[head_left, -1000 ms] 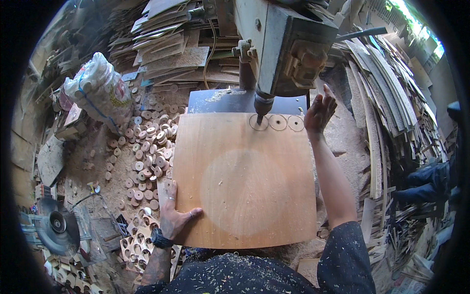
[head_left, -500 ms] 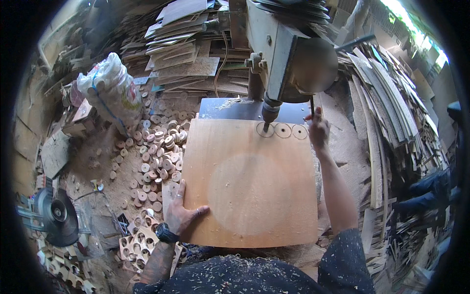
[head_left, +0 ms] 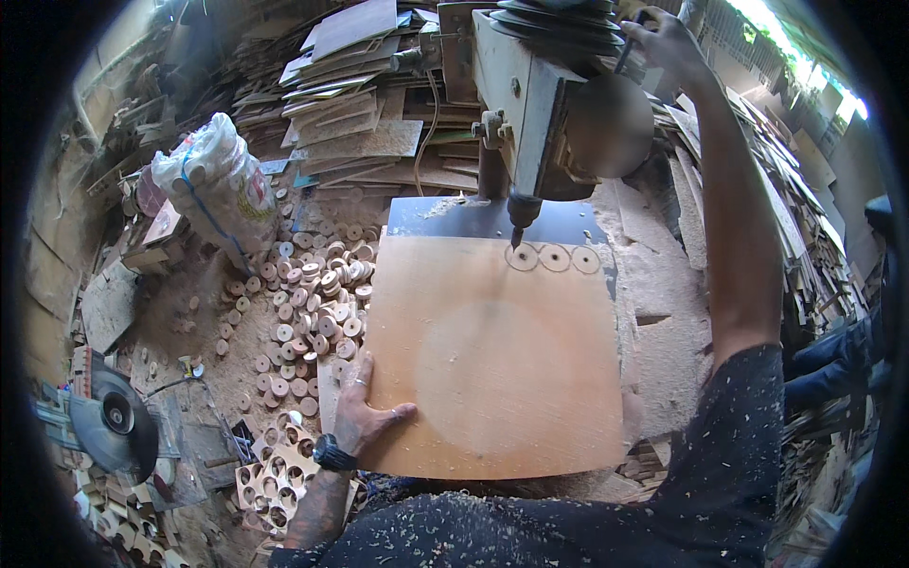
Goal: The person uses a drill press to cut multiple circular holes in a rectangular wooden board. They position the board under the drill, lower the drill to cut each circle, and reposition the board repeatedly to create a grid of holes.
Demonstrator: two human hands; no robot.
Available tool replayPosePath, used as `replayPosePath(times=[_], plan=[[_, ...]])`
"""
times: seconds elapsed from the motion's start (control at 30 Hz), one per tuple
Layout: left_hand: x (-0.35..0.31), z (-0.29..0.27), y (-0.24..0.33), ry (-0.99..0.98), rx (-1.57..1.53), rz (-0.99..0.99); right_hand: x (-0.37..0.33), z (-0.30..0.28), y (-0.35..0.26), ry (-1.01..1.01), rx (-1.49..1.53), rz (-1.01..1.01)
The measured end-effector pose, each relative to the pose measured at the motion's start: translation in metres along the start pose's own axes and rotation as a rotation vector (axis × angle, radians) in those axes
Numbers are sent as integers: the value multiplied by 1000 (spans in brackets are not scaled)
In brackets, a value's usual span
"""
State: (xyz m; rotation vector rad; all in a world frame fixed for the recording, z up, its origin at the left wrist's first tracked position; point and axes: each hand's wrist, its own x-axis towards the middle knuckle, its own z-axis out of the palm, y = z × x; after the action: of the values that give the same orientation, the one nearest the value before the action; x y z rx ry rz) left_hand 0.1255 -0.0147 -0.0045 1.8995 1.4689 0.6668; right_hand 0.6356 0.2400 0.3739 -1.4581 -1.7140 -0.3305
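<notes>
A square plywood board [head_left: 492, 379] lies flat under a drill press [head_left: 521, 85]. My left hand [head_left: 367, 417] grips its left edge, the thumb on top and the fingers along the side. Three ring-shaped cuts, each with a centre hole, stand in a row near the far edge; the leftmost cut [head_left: 523, 257] is right by the tip of the drill bit [head_left: 516, 239]. Raised high at the right, my right hand [head_left: 668, 45] is closed around the dark lever [head_left: 629, 49] of the drill press. A round blurred patch hides part of the machine.
Many small wooden discs [head_left: 308, 303] are heaped left of the board, beside a plastic sack [head_left: 222, 185]. A fan [head_left: 115, 412] and hole-punched offcuts [head_left: 275, 478] lie lower left. Stacked sheets [head_left: 365, 114] stand behind; long wood strips [head_left: 805, 227] lean at the right.
My right hand has swung up and away with the lever. The bit has lifted off the leftmost circle, where a centre hole now shows. My left hand stays on the board's edge.
</notes>
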Motion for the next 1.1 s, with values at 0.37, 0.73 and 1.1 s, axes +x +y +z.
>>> replayPosePath(times=[0.37, 0.73, 1.1], plan=[[-11, 13, 40, 19, 371, -73, 22, 13, -2, -92, -99, 214], [-10, 27, 69, -103, 317, -181, 31, 16, 32, -113, -24, 151], [-8, 34, 70, -69, 243, -188, -16, -12, -3, 11, 57, 130]])
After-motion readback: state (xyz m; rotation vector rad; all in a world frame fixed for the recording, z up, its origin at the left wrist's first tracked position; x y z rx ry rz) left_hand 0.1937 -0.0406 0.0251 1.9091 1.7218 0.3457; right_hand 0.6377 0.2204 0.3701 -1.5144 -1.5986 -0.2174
